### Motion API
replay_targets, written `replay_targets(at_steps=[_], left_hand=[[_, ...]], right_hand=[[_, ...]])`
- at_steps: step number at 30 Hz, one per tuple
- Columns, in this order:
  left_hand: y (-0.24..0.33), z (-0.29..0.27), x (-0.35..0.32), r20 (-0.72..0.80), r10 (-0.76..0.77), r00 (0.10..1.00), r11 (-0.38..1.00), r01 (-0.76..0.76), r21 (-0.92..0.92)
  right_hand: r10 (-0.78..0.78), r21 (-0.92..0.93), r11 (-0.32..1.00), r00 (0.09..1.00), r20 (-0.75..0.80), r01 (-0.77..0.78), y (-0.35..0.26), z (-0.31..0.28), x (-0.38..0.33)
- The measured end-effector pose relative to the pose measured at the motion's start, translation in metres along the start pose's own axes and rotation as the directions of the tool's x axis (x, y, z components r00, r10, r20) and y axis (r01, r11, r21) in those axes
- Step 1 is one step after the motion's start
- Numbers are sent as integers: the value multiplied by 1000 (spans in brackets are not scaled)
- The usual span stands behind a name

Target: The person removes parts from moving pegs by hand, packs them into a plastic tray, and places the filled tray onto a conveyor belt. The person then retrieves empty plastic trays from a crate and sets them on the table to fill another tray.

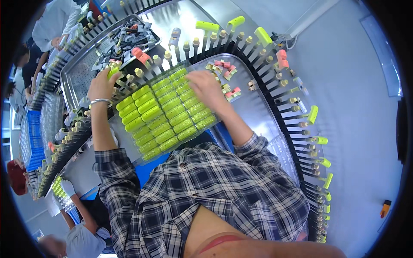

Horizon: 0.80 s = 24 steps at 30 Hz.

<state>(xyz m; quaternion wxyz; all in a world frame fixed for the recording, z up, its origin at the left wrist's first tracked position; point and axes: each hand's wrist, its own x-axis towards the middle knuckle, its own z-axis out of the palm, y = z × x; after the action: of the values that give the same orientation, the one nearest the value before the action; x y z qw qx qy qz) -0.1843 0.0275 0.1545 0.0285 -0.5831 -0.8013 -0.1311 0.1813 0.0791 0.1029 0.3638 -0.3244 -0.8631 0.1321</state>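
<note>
hands over a clear tray (pixel 195 138) packed with rows of yellow-green cylinders (pixel 165 112), seen from the head view. the tray lies on the metal bench (pixel 254 107) directly in front of the person, between the two forearms. left hand (pixel 102 84) sits just past the tray's far left corner, fingers curled closed around one yellow-green cylinder (pixel 113 71), held at the row of upright pegs (pixel 142 71) on the black conveyor track (pixel 275 92); a metal bracelet (pixel 100 102) circles the wrist. right hand (pixel 205 84) rests palm down on the tray's far right corner, fingers bent onto the cylinders there; whether it grips one cannot be told. just beyond the right hand lie small pink and cream parts (pixel 227 73) on the bench. the peg track curves round the bench to the right, some pegs carrying yellow-green caps (pixel 312 114). a metal tray of mixed parts (pixel 129 36) sits beyond the left hand. plaid shirt sleeves (pixel 112 165) cover both forearms below the elbow. other people stand at the left edge, apart from these hands.
</note>
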Motion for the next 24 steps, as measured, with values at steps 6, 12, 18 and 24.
replay_targets(at_steps=[6,12,18,24], left_hand=[[-62,-11,15,303,41,952,994,-70,85],[-44,11,11,-28,163,986,978,-165,-128],[-10,-27,-7,-441,295,848,928,-364,-77],[35,3,-91,112,459,881,832,-383,-400]], right_hand=[[-80,-236,970,994,-76,60,42,-34,71],[131,-348,937,955,267,-31,105,-33,132],[68,-389,908,862,502,155,103,-53,134],[-36,-406,860,830,557,310,93,-55,132]])
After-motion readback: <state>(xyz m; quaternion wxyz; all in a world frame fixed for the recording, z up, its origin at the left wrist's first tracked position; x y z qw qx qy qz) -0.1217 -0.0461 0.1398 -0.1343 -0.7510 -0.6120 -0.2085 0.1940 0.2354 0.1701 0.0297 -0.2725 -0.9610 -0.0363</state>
